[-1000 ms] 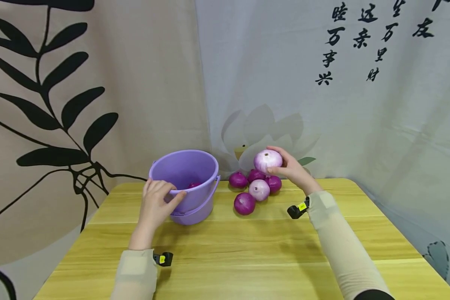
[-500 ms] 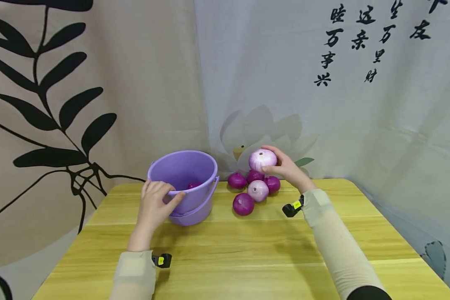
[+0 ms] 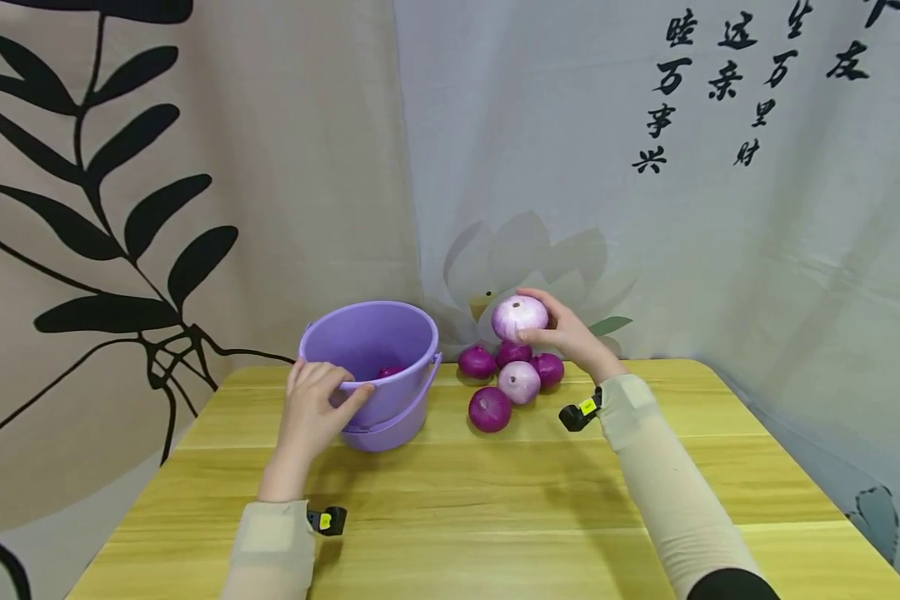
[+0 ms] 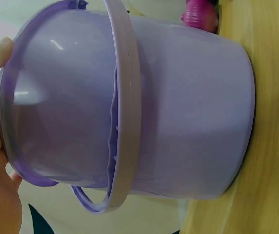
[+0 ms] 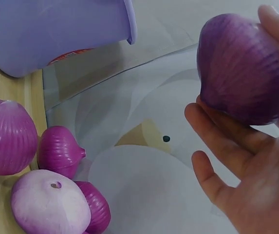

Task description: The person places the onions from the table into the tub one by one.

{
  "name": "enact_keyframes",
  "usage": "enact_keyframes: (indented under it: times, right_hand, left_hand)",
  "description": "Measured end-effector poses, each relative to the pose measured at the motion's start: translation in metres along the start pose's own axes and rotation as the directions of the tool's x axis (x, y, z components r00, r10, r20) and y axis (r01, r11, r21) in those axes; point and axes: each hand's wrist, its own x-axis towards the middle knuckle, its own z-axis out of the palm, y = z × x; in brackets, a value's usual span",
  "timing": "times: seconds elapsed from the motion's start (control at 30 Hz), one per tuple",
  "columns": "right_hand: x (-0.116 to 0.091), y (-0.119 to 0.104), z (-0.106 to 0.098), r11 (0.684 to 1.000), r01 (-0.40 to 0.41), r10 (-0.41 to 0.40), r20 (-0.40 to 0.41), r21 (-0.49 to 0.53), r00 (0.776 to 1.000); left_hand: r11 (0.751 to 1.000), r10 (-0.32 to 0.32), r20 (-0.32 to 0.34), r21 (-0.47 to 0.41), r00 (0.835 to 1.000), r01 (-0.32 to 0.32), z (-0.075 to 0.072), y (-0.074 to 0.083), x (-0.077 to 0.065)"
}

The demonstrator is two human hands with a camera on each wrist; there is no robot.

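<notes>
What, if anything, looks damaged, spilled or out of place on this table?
Nothing stands out. The purple bucket stands upright, the left hand gripping it; the loose onions rest together on the table, and the onion in the right hand shows no visible damage.

The left hand and the right hand were bare beyond long cream sleeves. The left sleeve and the right sleeve had smooth, paler cuffs, and fine crosswise creases ran along the right one. A boxy black left camera and right camera each bore a yellow label. Black fabric, perhaps a band, curved across the right forearm, largely cut off from view.
</notes>
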Motion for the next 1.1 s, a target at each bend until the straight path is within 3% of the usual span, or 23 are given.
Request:
enact_keyframes:
  times: [1.1]
  right_hand:
    - [0.013, -0.013, 0.016, 0.998, 0.069, -0.069, 0.014, -0.010, 0.998]
  left_hand:
    - [1.000, 0.006, -0.013, -0.003, 1.000, -0.006, 0.002, -0.004, -0.002]
